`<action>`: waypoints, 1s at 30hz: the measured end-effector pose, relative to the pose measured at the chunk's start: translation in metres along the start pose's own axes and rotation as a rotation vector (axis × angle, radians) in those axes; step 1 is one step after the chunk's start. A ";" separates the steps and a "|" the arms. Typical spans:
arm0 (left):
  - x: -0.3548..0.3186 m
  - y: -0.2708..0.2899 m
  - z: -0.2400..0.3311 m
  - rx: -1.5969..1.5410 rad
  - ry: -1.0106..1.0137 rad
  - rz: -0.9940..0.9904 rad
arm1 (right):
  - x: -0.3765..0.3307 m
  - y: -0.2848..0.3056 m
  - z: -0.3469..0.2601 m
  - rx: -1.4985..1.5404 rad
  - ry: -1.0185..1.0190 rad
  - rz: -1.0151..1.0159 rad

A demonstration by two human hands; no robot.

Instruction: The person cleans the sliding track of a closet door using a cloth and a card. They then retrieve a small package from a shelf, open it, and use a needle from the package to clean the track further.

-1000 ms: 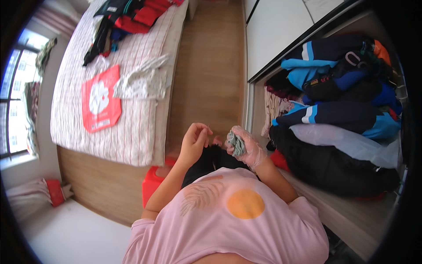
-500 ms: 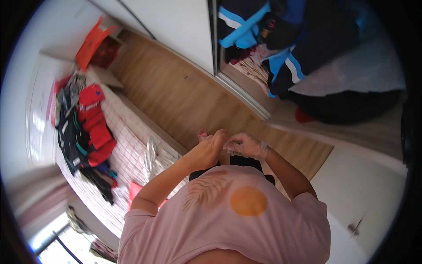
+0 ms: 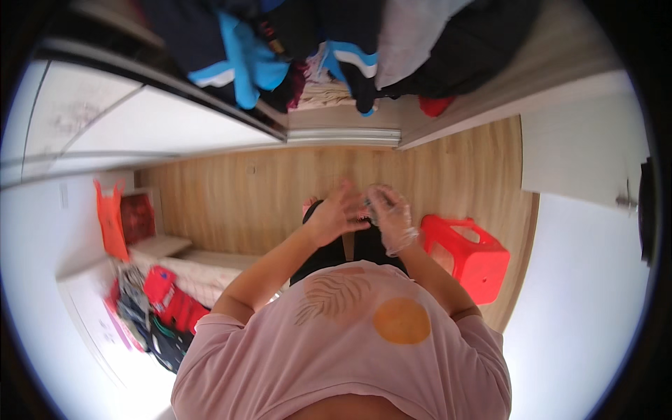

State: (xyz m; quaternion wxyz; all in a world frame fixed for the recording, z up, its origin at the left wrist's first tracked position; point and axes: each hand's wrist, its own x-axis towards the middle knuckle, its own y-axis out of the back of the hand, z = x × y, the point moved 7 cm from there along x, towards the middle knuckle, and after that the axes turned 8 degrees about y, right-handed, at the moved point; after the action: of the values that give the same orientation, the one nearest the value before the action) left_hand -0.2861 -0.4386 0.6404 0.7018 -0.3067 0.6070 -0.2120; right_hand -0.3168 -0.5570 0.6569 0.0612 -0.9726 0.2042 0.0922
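Note:
My two hands meet in front of my body, above the wooden floor [image 3: 245, 199]. My right hand [image 3: 392, 218] wears a clear plastic glove and is closed around a small grey cloth [image 3: 369, 204], of which only a sliver shows between the hands. My left hand [image 3: 336, 211] is bare and presses against the right hand at the cloth, one finger raised. Whether its fingers grip the cloth is hidden. My pink shirt [image 3: 364, 336] fills the lower middle of the view.
A red plastic stool [image 3: 467, 257] stands just right of my legs. An open wardrobe [image 3: 329, 49] stuffed with dark and blue clothes lies ahead, with a white sliding door [image 3: 161, 129] on its left. A bed with piled clothes [image 3: 157, 311] is at lower left, and a white door [image 3: 581, 150] at right.
The view has swung round: the wardrobe went from the right side to the top and the bed to the lower left. My hands stayed together at the grey cloth.

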 end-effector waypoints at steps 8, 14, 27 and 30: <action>0.057 0.025 0.050 0.264 0.136 -0.271 | 0.018 -0.042 -0.044 -0.265 0.620 0.333; 0.091 0.042 0.068 0.314 0.531 -0.097 | 0.003 -0.018 0.042 0.500 0.291 0.700; 0.296 0.068 0.042 0.571 0.657 -0.246 | 0.030 0.060 0.261 0.519 0.083 0.786; 0.367 0.088 0.046 0.661 0.684 -0.308 | 0.074 0.085 0.318 0.518 0.067 0.794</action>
State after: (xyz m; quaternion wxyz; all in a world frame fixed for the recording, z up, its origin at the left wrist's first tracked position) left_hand -0.1843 -0.6131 0.3179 0.4828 -0.0668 0.6503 -0.5827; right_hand -0.3337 -0.6130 0.3250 0.2552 -0.7746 0.5783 0.0231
